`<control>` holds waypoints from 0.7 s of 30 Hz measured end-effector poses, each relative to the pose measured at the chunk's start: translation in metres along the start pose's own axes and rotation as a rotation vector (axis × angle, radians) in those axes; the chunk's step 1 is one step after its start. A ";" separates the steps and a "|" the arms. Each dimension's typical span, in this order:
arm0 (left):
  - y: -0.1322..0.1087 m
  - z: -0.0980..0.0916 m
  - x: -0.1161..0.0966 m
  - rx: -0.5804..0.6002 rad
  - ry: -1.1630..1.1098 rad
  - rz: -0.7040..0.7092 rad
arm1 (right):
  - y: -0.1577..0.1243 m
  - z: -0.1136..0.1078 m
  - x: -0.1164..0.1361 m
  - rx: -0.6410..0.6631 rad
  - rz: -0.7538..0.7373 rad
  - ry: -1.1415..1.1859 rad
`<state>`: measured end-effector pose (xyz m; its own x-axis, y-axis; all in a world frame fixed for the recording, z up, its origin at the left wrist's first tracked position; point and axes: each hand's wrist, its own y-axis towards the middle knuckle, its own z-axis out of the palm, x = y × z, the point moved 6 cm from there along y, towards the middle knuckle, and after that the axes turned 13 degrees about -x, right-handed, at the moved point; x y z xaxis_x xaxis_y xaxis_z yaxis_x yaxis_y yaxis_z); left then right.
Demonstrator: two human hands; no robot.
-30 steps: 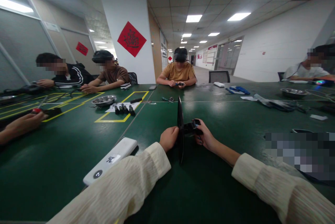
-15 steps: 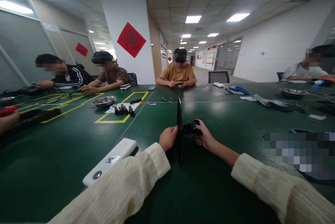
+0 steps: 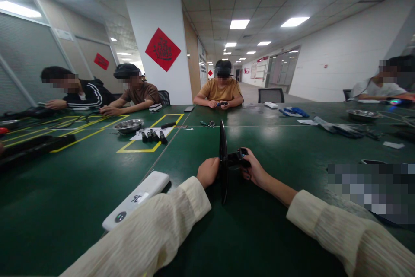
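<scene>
A thin black panel [image 3: 223,169] stands upright on its edge in front of me, seen almost edge-on. From its right side juts a chunky black bracket-like part [image 3: 235,159]; its exact kind is unclear. My left hand [image 3: 208,172] is closed against the panel's left face, some of its fingers hidden. My right hand [image 3: 254,167] wraps round the outer end of the bracket-like part. Beside my left sleeve lies a white power bank [image 3: 147,190] marked 26.
On the green table [image 3: 181,151], a metal bowl [image 3: 129,125] and several black cylindrical parts [image 3: 154,136] sit at left. Teal-handled pliers [image 3: 205,124] lie beyond the panel. Grey gloves [image 3: 337,128] and another bowl [image 3: 363,115] are at right. Several people sit around the table.
My hands and the panel stay almost still. At the left edge, a co-worker's hand with a red thing has pulled back mostly out of view. Green light now shows on the power bank's display.
</scene>
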<state>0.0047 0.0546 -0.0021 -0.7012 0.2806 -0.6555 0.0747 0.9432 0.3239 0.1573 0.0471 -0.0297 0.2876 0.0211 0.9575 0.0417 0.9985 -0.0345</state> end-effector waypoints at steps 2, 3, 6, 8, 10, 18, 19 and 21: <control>0.000 0.000 -0.001 0.011 0.003 0.001 | -0.001 0.000 0.001 -0.004 -0.001 -0.004; 0.000 0.000 -0.001 0.014 0.006 -0.013 | -0.001 0.000 0.001 -0.003 -0.003 -0.006; 0.000 -0.001 0.000 0.005 0.003 -0.040 | -0.001 0.000 0.002 0.003 -0.008 -0.012; 0.000 0.000 -0.001 0.001 -0.025 -0.037 | 0.000 0.000 0.001 -0.001 -0.009 -0.014; 0.001 0.001 -0.002 -0.003 -0.067 -0.018 | 0.001 0.000 0.000 -0.009 -0.006 -0.014; 0.004 0.004 0.003 -0.048 -0.138 -0.026 | -0.001 0.001 0.002 -0.013 -0.009 -0.029; 0.004 0.005 0.004 -0.041 -0.141 -0.027 | -0.002 0.001 0.002 -0.014 -0.009 -0.032; 0.003 0.005 0.005 -0.030 -0.137 -0.030 | -0.002 0.001 0.002 -0.011 -0.005 -0.033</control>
<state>0.0052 0.0602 -0.0080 -0.5996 0.2757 -0.7513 0.0320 0.9463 0.3217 0.1572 0.0453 -0.0271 0.2554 0.0184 0.9666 0.0538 0.9980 -0.0332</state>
